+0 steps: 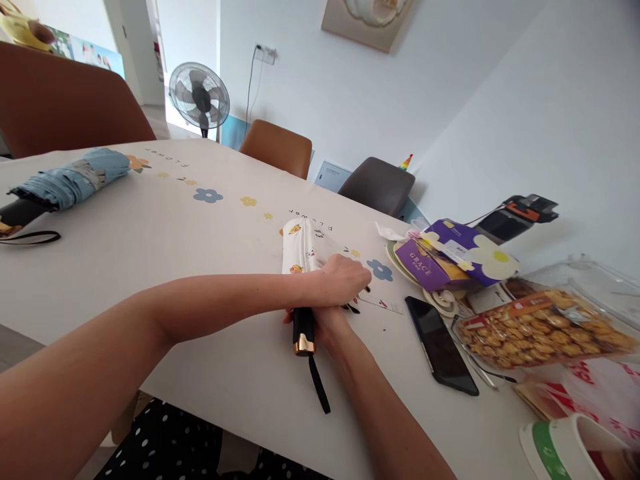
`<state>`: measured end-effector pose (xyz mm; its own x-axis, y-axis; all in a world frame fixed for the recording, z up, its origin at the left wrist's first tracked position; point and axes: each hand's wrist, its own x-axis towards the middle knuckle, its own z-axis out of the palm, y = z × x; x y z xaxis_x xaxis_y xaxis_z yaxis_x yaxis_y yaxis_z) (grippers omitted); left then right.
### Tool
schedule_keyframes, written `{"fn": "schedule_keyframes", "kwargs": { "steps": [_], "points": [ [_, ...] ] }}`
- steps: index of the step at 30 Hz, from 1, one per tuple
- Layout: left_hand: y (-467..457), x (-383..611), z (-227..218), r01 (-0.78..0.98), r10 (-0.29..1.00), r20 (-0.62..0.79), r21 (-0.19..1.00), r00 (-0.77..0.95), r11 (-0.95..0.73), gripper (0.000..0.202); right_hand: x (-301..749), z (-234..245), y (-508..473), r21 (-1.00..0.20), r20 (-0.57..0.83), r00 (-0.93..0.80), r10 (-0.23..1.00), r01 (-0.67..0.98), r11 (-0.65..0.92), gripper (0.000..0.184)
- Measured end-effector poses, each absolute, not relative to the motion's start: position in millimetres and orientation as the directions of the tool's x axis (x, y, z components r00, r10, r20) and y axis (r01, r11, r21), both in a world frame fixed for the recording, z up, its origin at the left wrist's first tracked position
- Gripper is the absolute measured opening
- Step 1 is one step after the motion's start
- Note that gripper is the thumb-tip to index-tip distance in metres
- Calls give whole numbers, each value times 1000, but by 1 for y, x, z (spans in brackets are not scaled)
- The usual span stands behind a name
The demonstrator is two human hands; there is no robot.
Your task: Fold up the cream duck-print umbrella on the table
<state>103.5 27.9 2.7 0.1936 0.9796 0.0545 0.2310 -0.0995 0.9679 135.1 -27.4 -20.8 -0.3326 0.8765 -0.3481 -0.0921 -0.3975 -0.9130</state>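
Observation:
A folded white umbrella with small cartoon prints lies on the table in front of me. Its black handle has a gold-coloured end, and a black wrist strap hangs from it towards me. Crossing over my right wrist, my left hand is closed at the umbrella's right side, on what looks like its loose fabric. My right hand is wrapped round the umbrella near the handle, mostly hidden beneath my left forearm; a few fingertips show left of the handle.
A folded blue umbrella lies at the left. On the right are a black phone, a purple box, a clear container of biscuits and a white-and-green cup. Chairs and a fan stand beyond the table.

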Motion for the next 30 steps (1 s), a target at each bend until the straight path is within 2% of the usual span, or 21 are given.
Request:
{"fn": "schedule_keyframes", "kwargs": {
  "steps": [1, 3, 4, 6, 11, 13, 16, 19, 22, 25, 30],
  "points": [
    [26, 100, 6, 322, 968, 128, 927, 215, -193, 33, 134, -20, -28, -917, -327, -348, 879, -110, -384, 20],
    [21, 92, 15, 528, 918, 307, 751, 253, -396, 21, 133, -20, -27, -917, -311, -374, 873, -122, -379, 24],
    [19, 86, 19, 561, 900, 369, 705, 234, -435, 14, 132, -19, -26, -916, -316, -381, 869, -115, -384, 24],
    [15, 71, 27, 566, 889, 436, 700, 143, -434, 10, 132, -18, -24, -909, -354, -368, 860, -81, -409, 24],
    [6, 17, 34, 504, 850, 492, 792, -191, -345, 9, 132, -12, -23, -880, -429, -298, 853, -76, -469, 24],
    [-3, -4, 31, 506, 832, 490, 803, -260, -314, 26, 132, -10, -24, -875, -423, -311, 851, -104, -473, 25],
    [-22, -27, 21, 624, 828, 496, 741, -260, -248, 51, 133, -11, -23, -867, -414, -334, 847, -139, -479, 25],
    [-39, -40, 8, 714, 848, 483, 672, -220, -198, 43, 136, -13, -18, -849, -434, -340, 834, -154, -505, 26],
    [-46, -47, -4, 727, 895, 405, 670, -189, -150, 30, 140, -14, -14, -838, -448, -350, 823, -156, -523, 29],
    [-46, -49, -11, 720, 934, 311, 688, -177, -93, 28, 142, -11, -12, -827, -438, -379, 815, -185, -531, 33],
    [-45, -49, -14, 738, 954, 270, 669, -130, -89, 32, 143, -7, -10, -814, -397, -464, 792, -222, -538, 38]
  ]
}}
